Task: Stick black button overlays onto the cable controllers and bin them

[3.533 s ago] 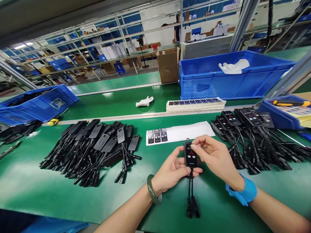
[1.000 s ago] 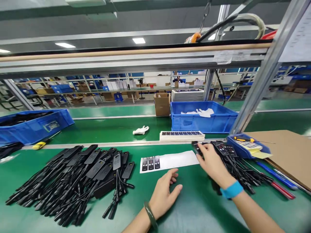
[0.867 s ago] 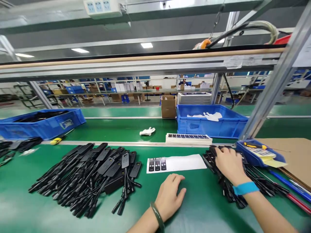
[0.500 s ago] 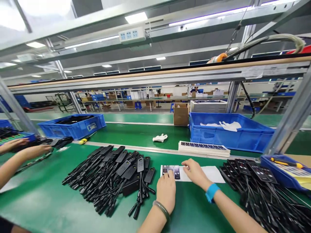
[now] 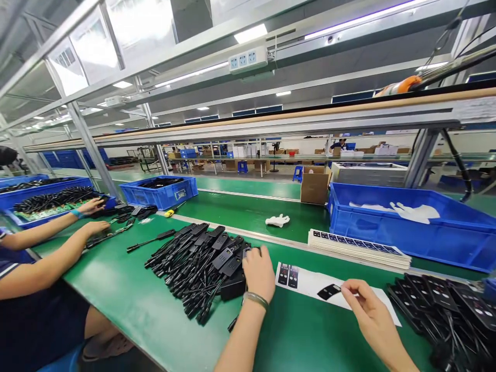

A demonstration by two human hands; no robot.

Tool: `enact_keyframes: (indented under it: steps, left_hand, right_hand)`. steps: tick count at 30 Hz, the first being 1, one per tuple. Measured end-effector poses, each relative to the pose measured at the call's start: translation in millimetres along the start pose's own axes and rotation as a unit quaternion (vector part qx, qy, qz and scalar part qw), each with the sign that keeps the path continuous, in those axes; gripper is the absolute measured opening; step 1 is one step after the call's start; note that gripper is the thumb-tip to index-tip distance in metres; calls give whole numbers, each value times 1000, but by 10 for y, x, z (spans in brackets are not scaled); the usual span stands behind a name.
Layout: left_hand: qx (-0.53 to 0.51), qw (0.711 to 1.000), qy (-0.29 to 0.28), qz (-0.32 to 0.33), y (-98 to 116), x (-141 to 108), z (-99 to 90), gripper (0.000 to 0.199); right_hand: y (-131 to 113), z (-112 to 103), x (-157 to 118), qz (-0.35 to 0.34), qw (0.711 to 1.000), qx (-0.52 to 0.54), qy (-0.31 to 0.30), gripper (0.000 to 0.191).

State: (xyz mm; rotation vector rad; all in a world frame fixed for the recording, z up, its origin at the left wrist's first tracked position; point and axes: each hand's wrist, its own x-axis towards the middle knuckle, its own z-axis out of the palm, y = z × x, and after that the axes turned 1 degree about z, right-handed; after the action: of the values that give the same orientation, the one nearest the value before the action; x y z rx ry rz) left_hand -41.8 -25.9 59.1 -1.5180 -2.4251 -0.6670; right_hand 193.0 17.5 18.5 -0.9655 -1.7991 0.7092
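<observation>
My right hand (image 5: pixel 368 315) pinches a small black label (image 5: pixel 329 292) by its edge, between thumb and index finger. The label is slightly bent and hangs over a white backing sheet (image 5: pixel 310 281). Two printed labels (image 5: pixel 288 276) remain stuck at the sheet's left end. My left hand (image 5: pixel 259 274) is curled over a black cabled device (image 5: pixel 246 252) at the right edge of a pile; its fingertips are partly hidden. The pile of black cabled devices (image 5: pixel 201 263) lies to the left, with their plugs toward me.
Black devices with printed faces (image 5: pixel 437 299) are heaped at right. Beyond the sheet lie stacked label sheets (image 5: pixel 356 248), a blue bin (image 5: pixel 406 243) and a white glove (image 5: pixel 277 220). At left, a co-worker's hands (image 5: pixel 95 217) are beside a blue bin (image 5: pixel 158 192).
My left hand has moved from the label sheet to the device pile. My right hand has lifted a label off the sheet and shifted right. The view has turned left.
</observation>
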Motion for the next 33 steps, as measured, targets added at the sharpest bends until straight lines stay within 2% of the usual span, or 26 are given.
enact_keyframes:
  steps: [3, 5, 9, 12, 14, 16, 18, 20, 22, 23, 24, 28, 33]
  left_hand:
    - [-2, 997, 33, -76, -213, 113, -47, 43]
    - [-23, 995, 33, -96, -280, 135, -42, 52]
    - [-131, 989, 22, -67, -212, 106, -37, 58]
    - [-262, 964, -22, -29, -30, 32, -26, 59]
    - [-357, 930, -84, -18, 126, -63, 7, 45]
    - [-443, 880, -169, -20, 289, -197, 52, 33]
    - [-510, 823, -248, -26, 436, -349, 88, 35]
    - [-604, 729, -316, -67, 549, -486, 104, 40]
    - [-689, 609, -371, -129, 617, -584, 100, 42]
    - [-710, 563, -395, -151, 635, -616, 94, 42]
    - [-714, 538, -418, -158, 645, -640, 87, 41]
    - [-673, 552, -479, -108, 651, -688, 62, 44]
    - [-679, 527, -504, -82, 666, -738, 55, 51]
  right_hand:
    - [79, -66, -143, 13, 1000, 16, 9, 24]
    - [112, -73, -190, 33, 999, 31, 6, 25]
    - [86, -76, -214, 70, 994, 80, 2, 25]
    - [15, -92, -218, 94, 987, 128, 2, 26]
    - [-28, -105, -216, 105, 982, 157, 9, 26]
    - [-56, -121, -208, 112, 976, 184, 18, 26]
    - [-67, -144, -198, 118, 972, 202, 23, 26]
    - [-74, -174, -188, 124, 969, 213, 31, 26]
    - [-92, -208, -179, 127, 965, 226, 38, 24]
    - [-109, -224, -174, 128, 963, 233, 38, 24]
    - [-131, -239, -168, 129, 962, 238, 36, 23]
    - [-247, -276, -146, 136, 963, 231, 22, 24]
    - [-329, -258, -155, 158, 972, 176, -6, 30]
